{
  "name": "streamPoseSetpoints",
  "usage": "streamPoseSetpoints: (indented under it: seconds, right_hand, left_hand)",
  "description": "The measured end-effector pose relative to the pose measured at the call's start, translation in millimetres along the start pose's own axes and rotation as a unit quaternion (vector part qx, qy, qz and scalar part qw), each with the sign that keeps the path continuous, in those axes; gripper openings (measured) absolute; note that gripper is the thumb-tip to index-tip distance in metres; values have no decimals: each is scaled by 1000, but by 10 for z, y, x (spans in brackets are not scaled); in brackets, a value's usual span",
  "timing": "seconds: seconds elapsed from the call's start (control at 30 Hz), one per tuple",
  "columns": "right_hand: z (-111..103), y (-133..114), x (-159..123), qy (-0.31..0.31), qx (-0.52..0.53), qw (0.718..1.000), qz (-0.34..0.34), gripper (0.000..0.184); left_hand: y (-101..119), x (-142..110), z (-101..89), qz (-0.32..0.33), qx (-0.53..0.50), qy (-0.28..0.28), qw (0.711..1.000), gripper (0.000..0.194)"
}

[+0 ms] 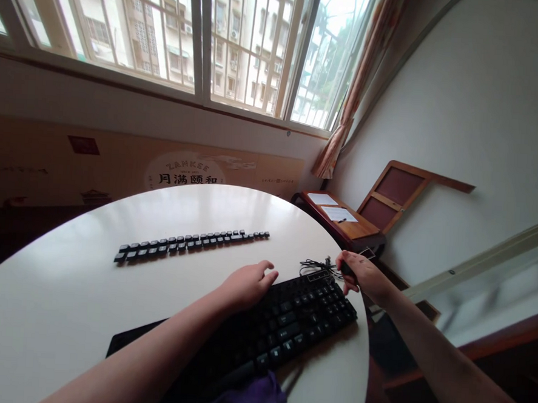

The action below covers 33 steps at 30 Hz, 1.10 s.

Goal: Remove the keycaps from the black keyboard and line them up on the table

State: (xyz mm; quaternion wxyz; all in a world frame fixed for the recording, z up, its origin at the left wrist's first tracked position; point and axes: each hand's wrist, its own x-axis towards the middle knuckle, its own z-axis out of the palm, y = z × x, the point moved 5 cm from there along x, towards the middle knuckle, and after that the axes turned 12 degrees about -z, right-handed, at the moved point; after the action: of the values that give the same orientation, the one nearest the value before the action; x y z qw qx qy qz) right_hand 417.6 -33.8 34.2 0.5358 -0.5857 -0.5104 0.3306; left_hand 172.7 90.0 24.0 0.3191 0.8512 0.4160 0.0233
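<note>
A crumpled purple cloth (257, 398) lies nearest, cut off by the bottom edge and overlapping, in view, the near side of a black computer keyboard (289, 324). The keyboard sits aslant on a round white table (62, 310), much of its left part hidden by the left forearm or lost in shadow. The left hand (250, 285) is open, thumb and fingers apart, at the far edge; whether it touches, I cannot tell. The right hand (360, 274) grips a dark-handled wire tool (347, 269), apparently a keycap puller, its handle mostly covered by fingers. A coiled black cable (313, 266) lies just beside. Farther off, loose black keycaps (193, 244) form two rows, legends unreadable. Beyond, a wooden chair (361, 231) carries paper sheets (339, 213), their writing illegible.
</note>
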Motion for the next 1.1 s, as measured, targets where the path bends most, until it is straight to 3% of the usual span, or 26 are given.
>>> streamPoseSetpoints:
  seconds: [0.17, 0.6, 0.8, 1.1]
  right_hand:
    - [-65, 222, 137, 68, 2, 998, -18, 56]
    - [30, 234, 343, -29, -51, 998, 21, 59]
    - [65, 267, 255, -28, -109, 993, -33, 59]
    - [53, 293, 5, 52, -121, 985, -115, 56]
  left_hand:
    - [13, -12, 2, 7, 8, 7, 1000, 52]
    - [9, 6, 10, 7, 18, 0, 1000, 53]
    - [1, 7, 12, 10, 17, 5, 1000, 49]
    - [19, -3, 11, 14, 21, 4, 1000, 44]
